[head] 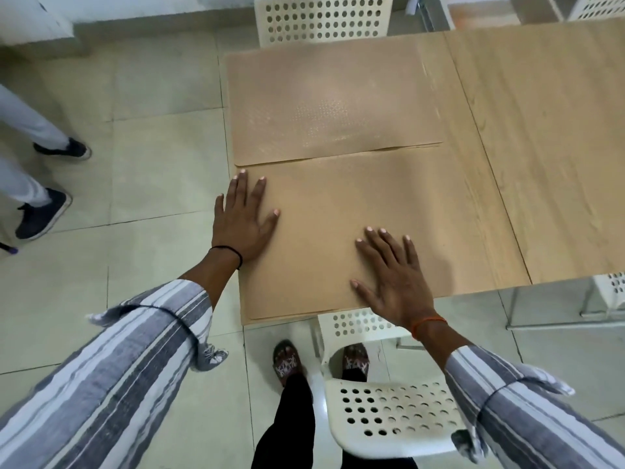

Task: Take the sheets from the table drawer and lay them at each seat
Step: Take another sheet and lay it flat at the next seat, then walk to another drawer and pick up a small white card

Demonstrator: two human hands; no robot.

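Tan rectangular textured sheet (355, 231) is lying on the pale wooden table (541, 147); left hand (241, 218) and right hand (394, 279) are pressing it flat, fingers spread.

Tabletop (541, 147) right of both sheets lies bare and open. A chair (389, 411) blocks its near edge; another chair (323, 18) crowds the far edge.

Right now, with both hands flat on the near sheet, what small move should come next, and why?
Probably lift both hands off. The left hand and right hand press flat on the near sheet, which already lies at the near chair, beside the far sheet.
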